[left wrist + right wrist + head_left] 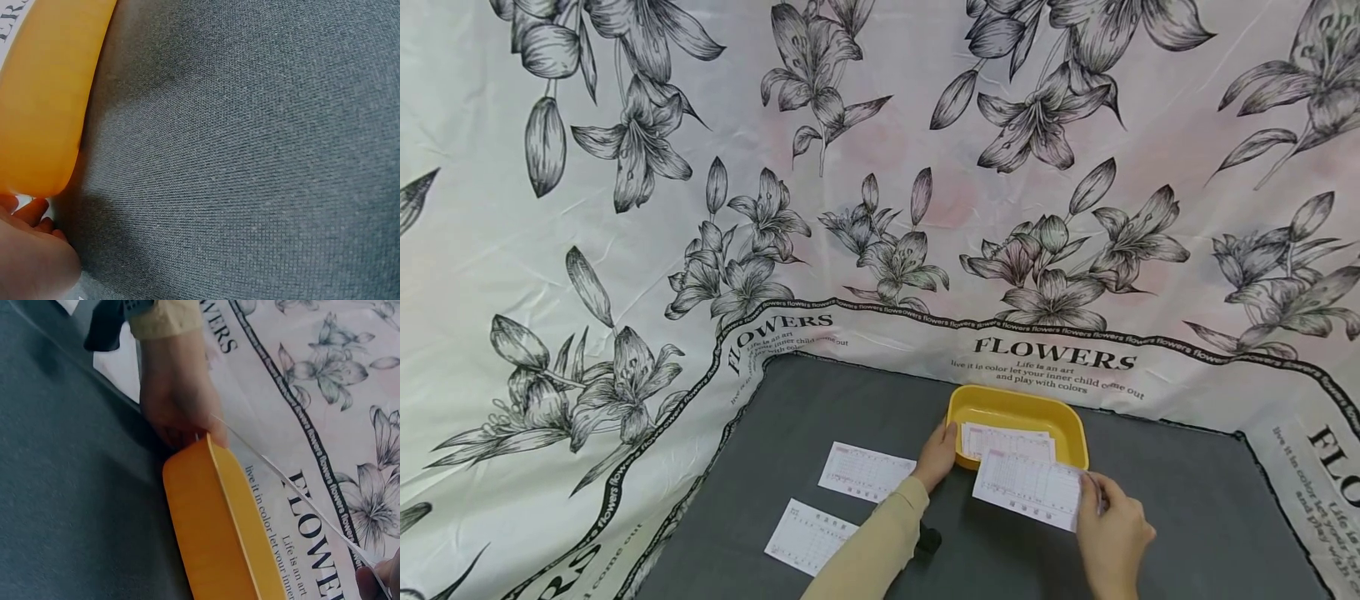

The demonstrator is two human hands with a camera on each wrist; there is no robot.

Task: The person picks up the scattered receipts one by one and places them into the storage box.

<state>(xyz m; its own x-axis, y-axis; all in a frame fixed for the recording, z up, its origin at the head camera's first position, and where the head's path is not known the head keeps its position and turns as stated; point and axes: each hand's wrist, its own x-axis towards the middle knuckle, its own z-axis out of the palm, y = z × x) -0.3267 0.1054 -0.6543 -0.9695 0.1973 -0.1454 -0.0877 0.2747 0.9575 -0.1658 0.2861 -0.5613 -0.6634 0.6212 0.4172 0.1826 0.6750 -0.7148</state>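
Observation:
A shallow yellow plastic tray (1078, 417) stands at the far side of the grey cloth, with printed paper forms (973, 442) inside it. My left hand (936, 457) grips the tray's left end; in the right wrist view that hand (181, 394) has its thumb over the rim. Between thumb and fingers my right hand (1112, 533) pinches the right edge of a white printed form (1028, 487), held above the tray's front edge. Seen edge-on, the same form (287, 481) shows as a thin line in the right wrist view.
Two more printed forms lie left of the tray: one farther back (865, 471), one nearer (808, 533), partly behind the left sleeve (880, 542). A flower-printed cloth (887, 208) rises behind and beside the grey surface (1180, 500).

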